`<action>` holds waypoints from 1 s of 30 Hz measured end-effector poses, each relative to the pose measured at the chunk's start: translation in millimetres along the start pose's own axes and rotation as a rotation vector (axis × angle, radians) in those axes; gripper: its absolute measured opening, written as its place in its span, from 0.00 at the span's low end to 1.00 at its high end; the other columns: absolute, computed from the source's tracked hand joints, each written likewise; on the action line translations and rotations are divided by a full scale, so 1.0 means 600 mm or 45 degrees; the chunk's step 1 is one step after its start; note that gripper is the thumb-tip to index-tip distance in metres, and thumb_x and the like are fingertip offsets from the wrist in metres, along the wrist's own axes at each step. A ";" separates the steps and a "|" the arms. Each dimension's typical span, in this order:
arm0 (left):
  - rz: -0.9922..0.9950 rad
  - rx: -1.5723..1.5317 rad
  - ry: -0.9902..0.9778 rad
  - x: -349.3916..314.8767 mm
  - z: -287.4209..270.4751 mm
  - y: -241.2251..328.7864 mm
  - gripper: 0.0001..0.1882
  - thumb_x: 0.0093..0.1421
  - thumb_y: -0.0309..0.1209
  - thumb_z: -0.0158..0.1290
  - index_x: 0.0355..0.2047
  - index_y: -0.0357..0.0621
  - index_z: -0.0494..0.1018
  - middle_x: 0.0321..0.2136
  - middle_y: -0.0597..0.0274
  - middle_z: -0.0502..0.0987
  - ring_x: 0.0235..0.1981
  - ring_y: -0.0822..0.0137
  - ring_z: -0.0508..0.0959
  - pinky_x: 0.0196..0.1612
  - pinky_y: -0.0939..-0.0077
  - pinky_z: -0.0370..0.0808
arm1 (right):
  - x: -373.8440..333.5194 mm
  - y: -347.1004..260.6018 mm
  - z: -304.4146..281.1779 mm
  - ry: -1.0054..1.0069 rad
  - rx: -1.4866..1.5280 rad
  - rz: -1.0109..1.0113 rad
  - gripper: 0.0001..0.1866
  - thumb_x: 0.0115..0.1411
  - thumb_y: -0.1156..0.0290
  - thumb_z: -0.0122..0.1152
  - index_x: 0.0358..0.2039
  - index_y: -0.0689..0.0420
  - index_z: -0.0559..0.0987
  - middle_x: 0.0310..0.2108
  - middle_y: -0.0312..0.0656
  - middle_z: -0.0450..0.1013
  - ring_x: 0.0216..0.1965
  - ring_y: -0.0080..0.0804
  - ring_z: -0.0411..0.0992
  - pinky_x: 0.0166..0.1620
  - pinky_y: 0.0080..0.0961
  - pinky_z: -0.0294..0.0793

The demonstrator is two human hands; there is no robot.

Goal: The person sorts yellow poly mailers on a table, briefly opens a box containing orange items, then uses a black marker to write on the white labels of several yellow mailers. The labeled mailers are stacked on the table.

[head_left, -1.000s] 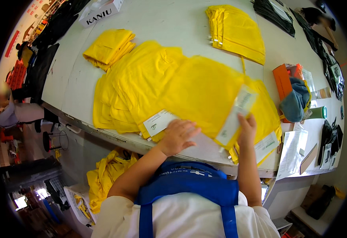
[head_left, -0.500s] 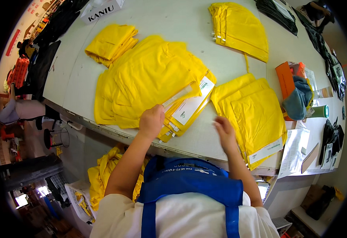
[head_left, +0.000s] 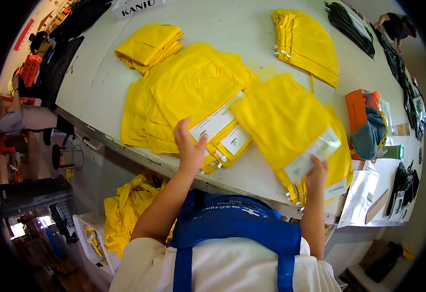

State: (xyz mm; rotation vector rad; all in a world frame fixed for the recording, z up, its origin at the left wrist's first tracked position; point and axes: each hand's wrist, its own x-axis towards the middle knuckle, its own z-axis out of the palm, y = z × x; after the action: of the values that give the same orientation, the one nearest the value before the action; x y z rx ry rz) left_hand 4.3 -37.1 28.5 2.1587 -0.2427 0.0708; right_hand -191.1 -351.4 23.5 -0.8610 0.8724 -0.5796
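Observation:
My right hand (head_left: 316, 176) grips the near edge of a folded yellow fabric piece (head_left: 283, 121), where a white card strip shows under clear film. That piece is smeared by motion and hangs over the right stack of yellow pieces (head_left: 342, 165), covering much of it. At the near edge of a larger fanned pile of yellow pieces (head_left: 193, 78), my left hand (head_left: 192, 148) has its thumb and fingers apart beside a white card strip (head_left: 212, 122). Small white tags stick out along the pile's lower edge.
Farther off lie a folded yellow bundle (head_left: 150, 46) and a fan-shaped yellow stack (head_left: 308, 46). An orange box with a blue-grey cloth (head_left: 370, 134), a green can (head_left: 394, 152) and paper sheets (head_left: 360, 194) stand right. Below the table's front edge, yellow fabric (head_left: 128, 209) fills a white basket (head_left: 89, 233).
My right hand, empty before, now holds a yellow piece, carried rightward from the big pile onto the right stack. My left hand has let go of the pile's edge and its fingers have spread.

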 end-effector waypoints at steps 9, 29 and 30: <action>-0.739 -0.593 0.026 0.046 -0.017 -0.048 0.38 0.55 0.27 0.55 0.62 0.38 0.47 0.59 0.45 0.53 0.57 0.55 0.62 0.55 0.64 0.64 | -0.003 -0.028 -0.084 0.687 -2.122 -1.270 0.25 0.56 0.75 0.59 0.53 0.65 0.64 0.49 0.46 0.68 0.48 0.37 0.68 0.52 0.32 0.68; -0.586 -1.071 -0.234 0.037 -0.030 0.022 0.22 0.58 0.23 0.50 0.53 0.34 0.62 0.49 0.54 0.67 0.50 0.65 0.68 0.53 0.73 0.66 | 0.037 0.077 0.230 -0.164 -0.342 -0.042 0.11 0.59 0.73 0.55 0.41 0.61 0.70 0.30 0.39 0.72 0.27 0.25 0.71 0.28 0.20 0.71; -0.627 -1.020 -0.151 0.027 -0.025 0.018 0.23 0.58 0.23 0.49 0.54 0.34 0.61 0.51 0.52 0.66 0.52 0.64 0.67 0.55 0.72 0.64 | 0.042 0.048 0.186 -0.177 -0.306 -0.129 0.10 0.60 0.74 0.53 0.42 0.61 0.70 0.31 0.39 0.72 0.30 0.26 0.71 0.31 0.21 0.72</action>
State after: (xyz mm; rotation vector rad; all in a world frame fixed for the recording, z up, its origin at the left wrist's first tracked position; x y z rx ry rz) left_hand 18.7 -33.1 48.1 1.3693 0.1810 -0.3776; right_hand -80.8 -309.4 28.6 -1.1557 0.7845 -0.5022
